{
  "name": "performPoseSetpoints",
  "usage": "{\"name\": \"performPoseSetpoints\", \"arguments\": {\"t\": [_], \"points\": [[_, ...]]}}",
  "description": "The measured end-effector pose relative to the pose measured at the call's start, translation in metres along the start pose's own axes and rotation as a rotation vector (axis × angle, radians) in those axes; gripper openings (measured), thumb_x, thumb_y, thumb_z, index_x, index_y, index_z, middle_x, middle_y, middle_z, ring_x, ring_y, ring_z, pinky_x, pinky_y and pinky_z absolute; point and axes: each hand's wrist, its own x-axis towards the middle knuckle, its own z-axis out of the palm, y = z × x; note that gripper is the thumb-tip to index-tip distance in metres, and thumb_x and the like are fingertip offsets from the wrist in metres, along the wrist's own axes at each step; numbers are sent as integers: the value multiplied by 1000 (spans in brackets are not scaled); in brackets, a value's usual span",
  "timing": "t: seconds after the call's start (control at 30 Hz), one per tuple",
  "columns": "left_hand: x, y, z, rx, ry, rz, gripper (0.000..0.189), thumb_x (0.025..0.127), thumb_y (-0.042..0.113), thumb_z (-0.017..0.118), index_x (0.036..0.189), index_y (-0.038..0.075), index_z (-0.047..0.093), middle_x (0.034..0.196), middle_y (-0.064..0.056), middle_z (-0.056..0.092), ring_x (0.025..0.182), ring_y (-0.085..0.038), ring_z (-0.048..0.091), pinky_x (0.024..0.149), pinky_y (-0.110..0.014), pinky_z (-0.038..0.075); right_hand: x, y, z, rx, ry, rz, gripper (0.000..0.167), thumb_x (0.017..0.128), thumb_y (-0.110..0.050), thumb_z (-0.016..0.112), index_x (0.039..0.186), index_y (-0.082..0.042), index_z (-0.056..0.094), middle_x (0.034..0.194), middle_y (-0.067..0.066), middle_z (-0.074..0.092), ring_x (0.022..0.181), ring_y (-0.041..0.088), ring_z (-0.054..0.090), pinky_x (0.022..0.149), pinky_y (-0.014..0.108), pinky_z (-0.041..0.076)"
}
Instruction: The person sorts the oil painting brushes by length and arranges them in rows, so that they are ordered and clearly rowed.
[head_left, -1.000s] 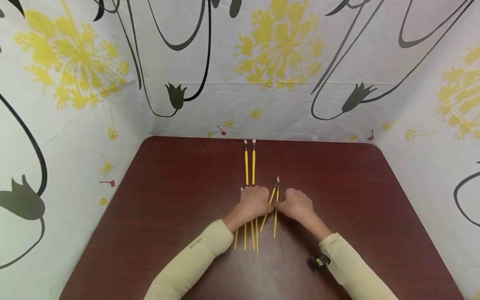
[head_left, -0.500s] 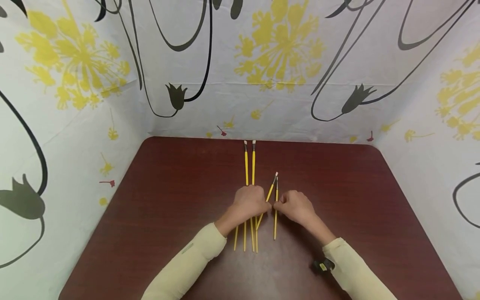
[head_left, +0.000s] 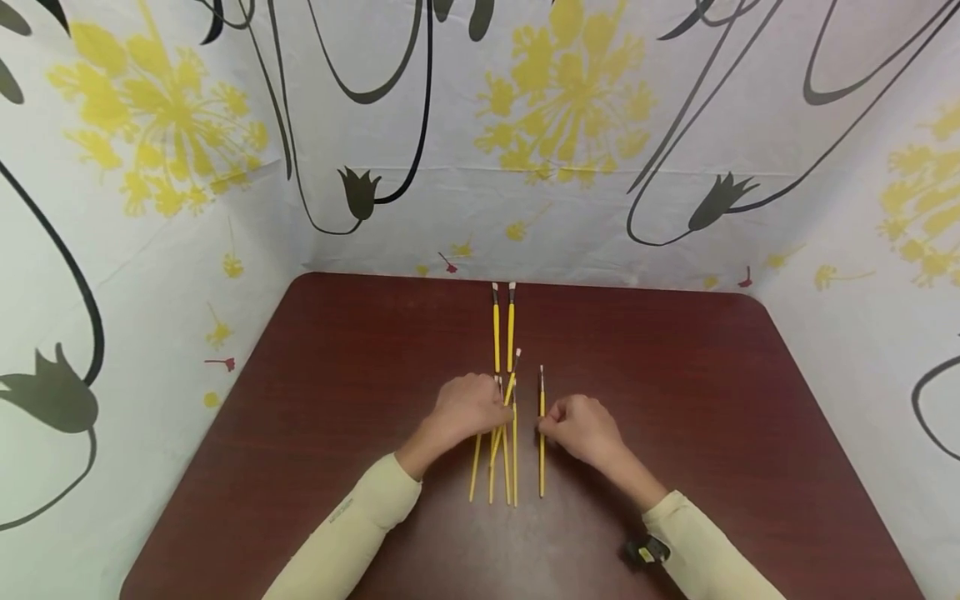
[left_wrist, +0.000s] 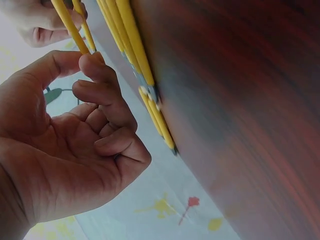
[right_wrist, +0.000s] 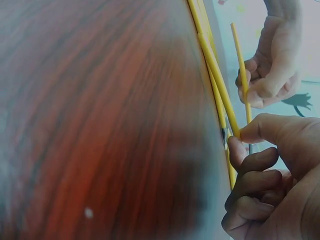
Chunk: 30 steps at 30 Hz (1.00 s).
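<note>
In the head view my left hand [head_left: 472, 407] pinches a thin yellow paintbrush [head_left: 512, 388] between thumb and forefinger. This brush tilts across a row of similar paintbrushes [head_left: 515, 467], bristles toward the far side; the left palm hides part of the row. Just right of the row, my right hand [head_left: 583, 427] pinches another yellow paintbrush [head_left: 542, 475], which lines up roughly parallel with them. The left wrist view has the left-held brush handle [left_wrist: 70, 25] rising from the fingertips, above the row. In the right wrist view, thumb and forefinger grip the right-held handle [right_wrist: 220, 80].
Two more yellow paintbrushes [head_left: 496, 333] lie side by side at the far edge, beyond the row. The dark red-brown table [head_left: 360, 358] meets a white patterned sheet [head_left: 420, 225] on its back and sides. A small black device [head_left: 647, 550] sits at the right wrist.
My left hand has moved left, bringing its brush from beside the right-held one to over the row. The right hand has shifted slightly left and nearer, its brush now straighter and apart.
</note>
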Motion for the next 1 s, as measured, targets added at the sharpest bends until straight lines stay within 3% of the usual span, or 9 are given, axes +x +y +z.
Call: {"name": "performPoseSetpoints", "arguments": {"t": [0.23, 0.53, 1.0], "points": [[-20, -17, -6, 11, 38, -36, 52, 86, 27, 66, 47, 24, 32, 45, 13, 22, 46, -7, 16, 46, -26, 15, -2, -10, 7, -40, -5, -7, 34, 92, -30, 75, 61, -19, 68, 52, -9, 55, 47, 9, 44, 49, 27, 33], [-36, -36, -8, 57, 63, -116, 49, 83, 27, 66, 46, 24, 33, 45, 12, 22, 47, -8, 19, 46, -27, 16, -4, -20, 18, -140, 0, -20, 47, 86, -31, 71, 48, -26, 44, 46, -14, 32, 47, 8, 28, 48, 28, 19], [-45, -46, 0, 97, 78, -106, 50, 82, 24, 64, 47, 25, 28, 47, 13, 16, 50, -8, 12, 48, -28, 13, -5, -27, 19, -177, -26, 14, 46, 88, -33, 73, 47, -26, 52, 44, -14, 37, 46, 10, 33, 46, 29, 23]]}}
